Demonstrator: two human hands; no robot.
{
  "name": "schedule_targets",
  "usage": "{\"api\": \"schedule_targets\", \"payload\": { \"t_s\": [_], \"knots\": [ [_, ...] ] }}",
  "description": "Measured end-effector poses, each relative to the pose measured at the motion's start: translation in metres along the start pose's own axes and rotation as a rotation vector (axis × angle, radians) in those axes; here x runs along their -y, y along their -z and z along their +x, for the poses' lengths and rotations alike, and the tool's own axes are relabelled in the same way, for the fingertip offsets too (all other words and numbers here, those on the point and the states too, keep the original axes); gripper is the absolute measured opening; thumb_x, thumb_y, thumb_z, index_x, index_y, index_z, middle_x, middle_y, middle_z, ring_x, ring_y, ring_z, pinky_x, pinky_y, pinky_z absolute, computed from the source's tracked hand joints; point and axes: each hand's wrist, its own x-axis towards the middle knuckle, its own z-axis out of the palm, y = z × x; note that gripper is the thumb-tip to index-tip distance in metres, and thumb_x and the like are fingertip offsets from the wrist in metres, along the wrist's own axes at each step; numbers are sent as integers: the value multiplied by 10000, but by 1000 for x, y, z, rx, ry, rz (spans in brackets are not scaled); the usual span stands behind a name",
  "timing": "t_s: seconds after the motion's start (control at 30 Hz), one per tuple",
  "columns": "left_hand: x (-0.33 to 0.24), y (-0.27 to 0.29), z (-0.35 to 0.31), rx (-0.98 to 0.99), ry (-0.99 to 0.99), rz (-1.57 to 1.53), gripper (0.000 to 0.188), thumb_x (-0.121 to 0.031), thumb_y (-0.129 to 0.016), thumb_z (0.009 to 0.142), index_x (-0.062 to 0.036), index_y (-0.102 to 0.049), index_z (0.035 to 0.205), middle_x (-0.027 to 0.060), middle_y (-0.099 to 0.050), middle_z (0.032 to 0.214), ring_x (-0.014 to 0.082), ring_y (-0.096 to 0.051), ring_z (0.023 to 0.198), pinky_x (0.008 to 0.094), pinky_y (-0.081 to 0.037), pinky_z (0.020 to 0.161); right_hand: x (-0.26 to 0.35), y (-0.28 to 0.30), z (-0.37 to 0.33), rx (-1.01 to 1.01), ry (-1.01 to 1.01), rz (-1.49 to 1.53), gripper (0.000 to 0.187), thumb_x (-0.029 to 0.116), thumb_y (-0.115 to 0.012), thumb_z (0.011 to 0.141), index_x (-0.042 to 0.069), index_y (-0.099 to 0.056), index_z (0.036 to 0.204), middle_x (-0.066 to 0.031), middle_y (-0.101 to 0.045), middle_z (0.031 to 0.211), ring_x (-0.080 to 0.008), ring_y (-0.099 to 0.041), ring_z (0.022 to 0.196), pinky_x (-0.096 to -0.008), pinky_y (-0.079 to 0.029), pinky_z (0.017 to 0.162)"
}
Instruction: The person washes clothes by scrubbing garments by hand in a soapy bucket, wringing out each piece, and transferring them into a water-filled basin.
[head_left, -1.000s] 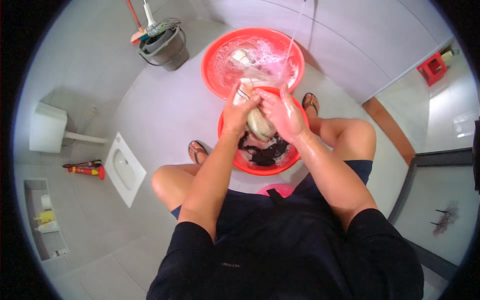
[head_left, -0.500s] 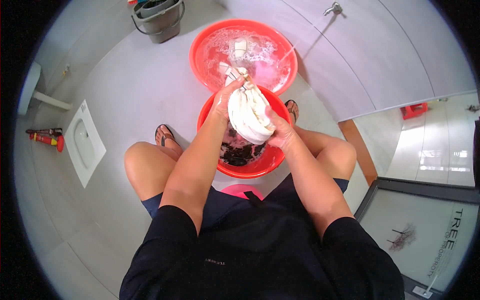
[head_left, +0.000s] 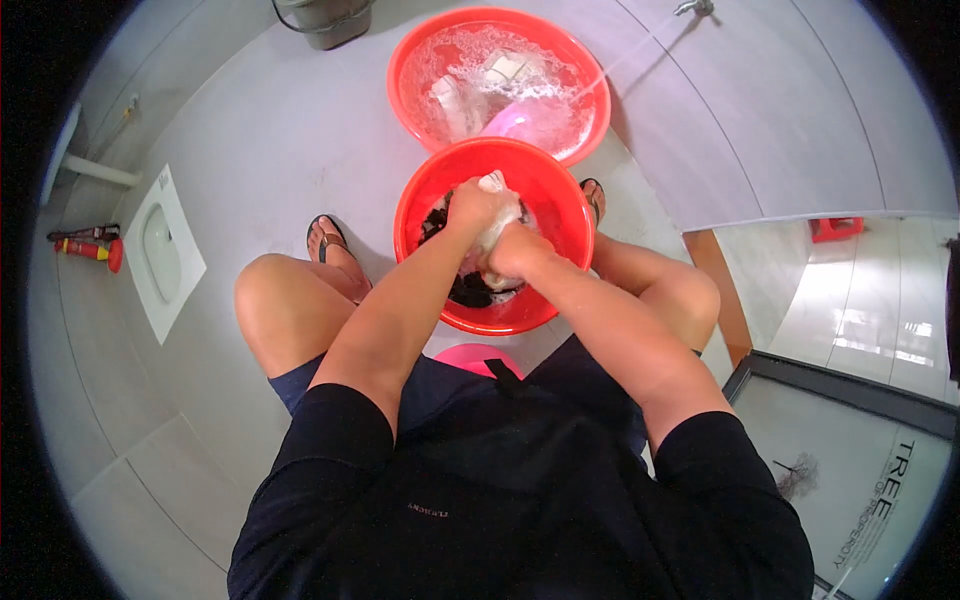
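Note:
Between my knees stands a red basin, and both my hands are down inside it. My left hand is closed around a bunched white cloth, whose upper end pokes out past the fingers. Just below and to the right, my right hand grips the lower part of the same cloth, its fingertips hidden. Dark wet fabric lies in the basin under the hands.
Beyond is a second red basin holding sudsy water, white cloth and a pink rounded thing. A wall tap runs into it. A grey bucket, squat toilet and glass door surround me.
Both hands have lowered the white cloth from above the near basin down into it, and my right hand has turned inward. The view has shifted slightly.

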Motion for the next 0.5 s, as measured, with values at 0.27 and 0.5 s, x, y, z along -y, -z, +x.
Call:
{"api": "schedule_targets", "payload": {
  "t_s": [0.27,0.5],
  "knots": [
    [-30,21,-12,294,64,-608,171,-174,-790,850,-84,-657,911,43,-675,763,164,-658,662,317,-549,604,-10,14,-19,-146,164,-72,719,378,-823,740,-44,-570,1265,-234,-667,1152,-321,-675,1065,-421,-528,920],
    [-127,39,-56,502,-29,-1056,195,-165,-679,883,-25,-654,1016,102,-677,760,263,-698,679,415,-597,665,-40,63,-48,259,215,1737,579,434,-561,1003,17,-509,1401,-176,-666,1214,-257,-682,1070,-356,-539,951]
  ]
}}
